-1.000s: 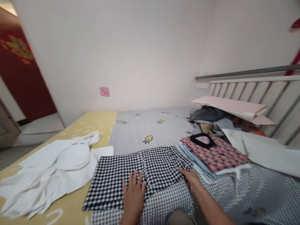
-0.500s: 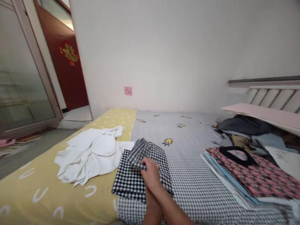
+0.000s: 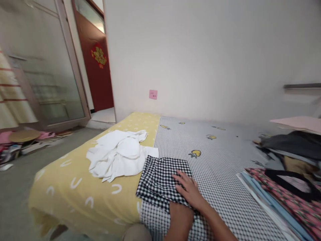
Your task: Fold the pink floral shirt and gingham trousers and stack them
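Note:
A folded black-and-white checked cloth [image 3: 160, 175] lies on the bed where the yellow sheet [image 3: 82, 190] meets the small-check sheet [image 3: 215, 160]. My right hand [image 3: 189, 189] rests flat on the cloth's right part, fingers stretched out and holding nothing. My left forearm [image 3: 179, 219] comes up from below, and its hand is hidden at the cloth's near edge under my right wrist. A crumpled white garment [image 3: 117, 155] lies just left of the cloth, touching its far corner.
A stack of folded clothes [image 3: 288, 197], topped by a pink patterned piece, sits at the right with dark garments [image 3: 293, 144] behind it. The wall carries a pink note [image 3: 153, 94]. A red door [image 3: 99, 67], a glass door and floor clutter [image 3: 22, 144] are to the left.
The checked cloth, spread wide a second ago, was folded over to the left by my right hand and now lies flat and compact. The view has swung left.

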Demonstrator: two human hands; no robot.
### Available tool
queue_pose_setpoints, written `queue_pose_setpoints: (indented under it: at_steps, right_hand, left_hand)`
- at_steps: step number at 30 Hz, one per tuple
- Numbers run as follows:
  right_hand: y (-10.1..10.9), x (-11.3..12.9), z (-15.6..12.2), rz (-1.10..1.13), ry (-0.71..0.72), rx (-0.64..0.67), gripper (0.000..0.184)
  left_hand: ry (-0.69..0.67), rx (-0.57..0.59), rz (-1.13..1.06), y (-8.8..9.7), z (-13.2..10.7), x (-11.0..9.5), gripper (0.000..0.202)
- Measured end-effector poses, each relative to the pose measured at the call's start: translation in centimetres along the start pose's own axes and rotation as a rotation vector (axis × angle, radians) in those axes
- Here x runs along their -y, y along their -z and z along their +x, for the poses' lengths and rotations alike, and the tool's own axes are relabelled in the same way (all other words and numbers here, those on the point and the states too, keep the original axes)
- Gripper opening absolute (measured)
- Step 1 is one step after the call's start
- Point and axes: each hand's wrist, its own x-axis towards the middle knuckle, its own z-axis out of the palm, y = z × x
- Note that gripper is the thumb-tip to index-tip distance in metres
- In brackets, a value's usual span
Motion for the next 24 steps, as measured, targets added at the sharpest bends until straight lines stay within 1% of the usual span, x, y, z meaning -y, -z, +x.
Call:
queue_pose_setpoints:
  at_steps: [2, 3, 6, 8, 10, 12, 13, 14, 15, 16, 17, 18, 19, 20, 21, 22, 23, 24]
  right_hand:
    - [-1.4, -1.9, 0.1, -0.080, -0.016, 0.126, 0.050]
    - [-2.0, -2.5, 0.1, -0.099, -0.020, 0.154, 0.051]
    - [-2.8, -3.6, 0.3, -0.112, -0.017, 0.175, 0.052]
    - [-2.6, -3.8, 0.4, -0.104, -0.012, 0.187, 0.053]
    - [-2.5, -3.8, 0.3, -0.103, 0.000, 0.193, 0.053]
    - [-2.7, -3.8, 0.1, -0.125, 0.031, 0.182, 0.053]
    - [-2.8, -3.9, 0.0, -0.144, 0.054, 0.166, 0.053]
    - [-3.0, -3.9, -0.1, -0.168, 0.079, 0.146, 0.052]
    - [-3.2, -4.0, -0.3, -0.192, 0.105, 0.123, 0.052]
    - [-3.4, -4.0, -0.4, -0.214, 0.126, 0.098, 0.051]
    - [-3.6, -4.0, -0.5, -0.233, 0.143, 0.077, 0.051]
    - [-3.7, -4.0, -0.5, -0.248, 0.155, 0.060, 0.050]
    - [-3.8, -3.9, -0.6, -0.260, 0.164, 0.044, 0.050]
    - [-3.8, -3.8, -0.6, -0.269, 0.172, 0.028, 0.049]
    - [-3.7, -3.6, -0.7, -0.277, 0.180, 0.014, 0.048]
    - [-3.7, -3.5, -0.7, -0.285, 0.188, 0.001, 0.048]
    - [-3.7, -3.3, -0.7, -0.291, 0.198, -0.009, 0.047]
    - [-3.7, -3.2, -0.8, -0.295, 0.204, -0.016, 0.047]
  left_hand:
    - [0.006, 0.073, -0.068, 0.6, 0.2, -0.4, 0.049]
    - [0.011, 0.100, -0.100, 0.9, 0.3, -0.6, 0.049]
    - [0.031, 0.127, -0.132, 2.1, 0.0, -1.0, 0.047]
    - [0.056, 0.155, -0.165, 2.6, -1.1, -0.8, 0.044]
    - [0.027, 0.181, -0.223, 2.6, -3.0, 0.3, 0.046]
    - [-0.071, 0.207, -0.266, 2.6, -5.1, 2.2, 0.044]
    - [-0.120, 0.225, -0.285, 2.9, -6.1, 3.3, 0.037]
    - [-0.130, 0.237, -0.310, 3.5, -6.8, 4.5, 0.027]
    - [-0.085, 0.220, -0.332, 4.4, -7.3, 5.7, 0.020]
    - [-0.006, 0.161, -0.344, 5.6, -7.4, 6.6, 0.026]
    - [0.091, 0.052, -0.344, 7.2, -7.1, 7.3, 0.036]
    - [0.149, -0.096, -0.305, 8.8, -6.3, 7.7, 0.042]
    - [0.149, -0.245, -0.246, 10.5, -5.2, 7.8, 0.044]
    - [0.105, -0.369, -0.176, 12.0, -3.8, 7.7, 0.044]
    - [0.029, -0.455, -0.097, 13.2, -2.2, 7.5, 0.043]
    - [-0.052, -0.499, -0.023, 14.0, -0.5, 7.4, 0.043]
    - [-0.124, -0.499, 0.046, 14.3, 1.1, 7.3, 0.045]
    - [-0.177, -0.451, 0.104, 14.1, 2.6, 7.5, 0.048]
